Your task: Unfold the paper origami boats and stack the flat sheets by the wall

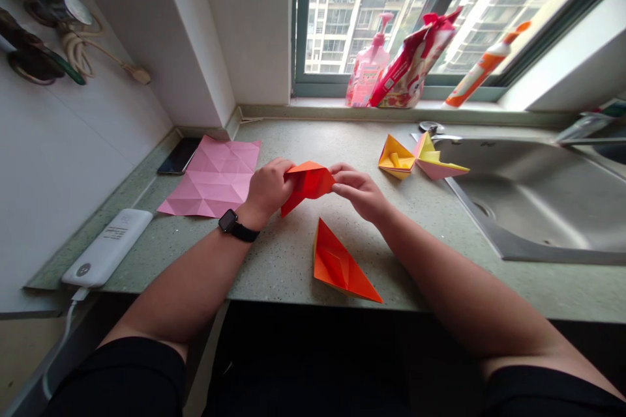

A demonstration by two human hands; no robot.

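Note:
Between my two hands is a folded sheet of orange-red origami paper (313,181), raised a little over the counter. My left hand (268,187) is closed on its left side, and a pointed flap hangs down beside those fingers. At its right corner, my right hand (360,191) pinches the paper between thumb and fingers. Nearer the counter's front edge lies a folded orange paper boat (342,266). To the left of my left hand, a creased pink paper sheet (215,176) is spread out. Two more folded pieces, an orange-yellow one (395,158) and a yellow-pink one (437,159), stand by the sink.
A steel sink (542,199) takes up the right side. A white power bank (108,247) with a cable lies at the left, and a dark phone (178,156) sits partly under the pink sheet. On the windowsill stand a pink pump bottle (369,71), a red bag (415,65) and an orange-white bottle (482,71).

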